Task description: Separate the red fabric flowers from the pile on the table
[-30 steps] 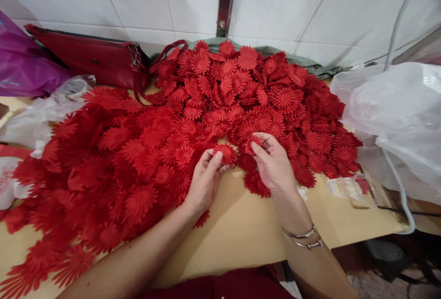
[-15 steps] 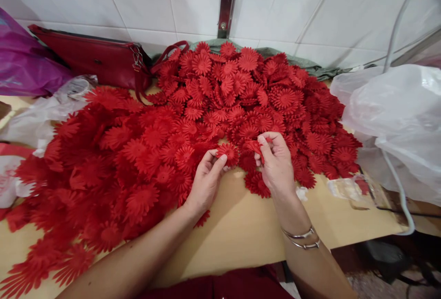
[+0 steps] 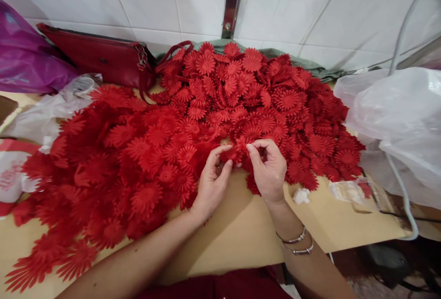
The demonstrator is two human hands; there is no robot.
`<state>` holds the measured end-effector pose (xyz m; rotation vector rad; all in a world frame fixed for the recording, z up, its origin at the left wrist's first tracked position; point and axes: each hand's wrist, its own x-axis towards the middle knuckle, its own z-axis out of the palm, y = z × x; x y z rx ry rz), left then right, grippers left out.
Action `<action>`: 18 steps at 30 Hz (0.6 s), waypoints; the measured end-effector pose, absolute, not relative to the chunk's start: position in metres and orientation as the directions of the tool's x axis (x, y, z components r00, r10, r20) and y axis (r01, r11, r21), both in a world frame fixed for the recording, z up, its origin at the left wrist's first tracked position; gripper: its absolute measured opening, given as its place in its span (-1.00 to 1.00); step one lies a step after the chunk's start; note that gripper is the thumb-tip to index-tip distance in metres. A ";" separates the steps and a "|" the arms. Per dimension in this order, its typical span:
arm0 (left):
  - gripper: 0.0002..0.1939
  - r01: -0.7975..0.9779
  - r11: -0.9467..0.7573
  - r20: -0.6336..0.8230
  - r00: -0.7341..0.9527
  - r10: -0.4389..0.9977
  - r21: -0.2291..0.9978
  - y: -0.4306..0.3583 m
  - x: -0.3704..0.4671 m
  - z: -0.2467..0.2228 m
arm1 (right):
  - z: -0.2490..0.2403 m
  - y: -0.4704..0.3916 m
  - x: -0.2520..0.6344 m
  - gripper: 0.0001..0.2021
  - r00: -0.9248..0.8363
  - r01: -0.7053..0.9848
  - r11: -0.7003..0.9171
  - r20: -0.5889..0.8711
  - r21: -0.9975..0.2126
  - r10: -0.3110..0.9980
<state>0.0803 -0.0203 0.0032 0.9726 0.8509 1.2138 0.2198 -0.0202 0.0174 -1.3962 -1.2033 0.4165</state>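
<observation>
The left hand had its grip closed on a red flower above the bench; the right hand pinched red petals close beside it. This close fingerwork seemingly called for light, steady fingertips.

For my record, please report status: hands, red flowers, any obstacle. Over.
Left hand holding red artificial flower. Right hand pinching red petals; which piece, unclear. Flower heap close beyond both hands.
</observation>
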 end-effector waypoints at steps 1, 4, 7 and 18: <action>-0.68 -0.346 0.068 -0.016 0.152 0.988 0.936 -0.020 0.080 0.002 | 0.018 -0.020 0.221 -0.87 0.407 0.429 0.228 0.412 -0.874 0.815; -0.68 -0.351 0.100 -0.038 0.179 0.983 0.931 -0.020 0.082 -0.002 | 0.020 -0.020 0.220 -0.88 0.402 0.380 0.222 0.376 -0.898 0.835; -0.64 -0.395 0.171 -0.081 0.235 0.969 0.903 -0.019 0.084 -0.004 | 0.020 -0.022 0.216 -0.89 0.353 0.264 0.184 0.272 -0.947 0.895; -0.71 -0.296 0.150 -0.091 0.204 0.975 0.943 -0.017 0.079 0.004 | 0.014 -0.015 0.227 -0.81 0.557 0.152 0.207 0.257 -0.966 0.790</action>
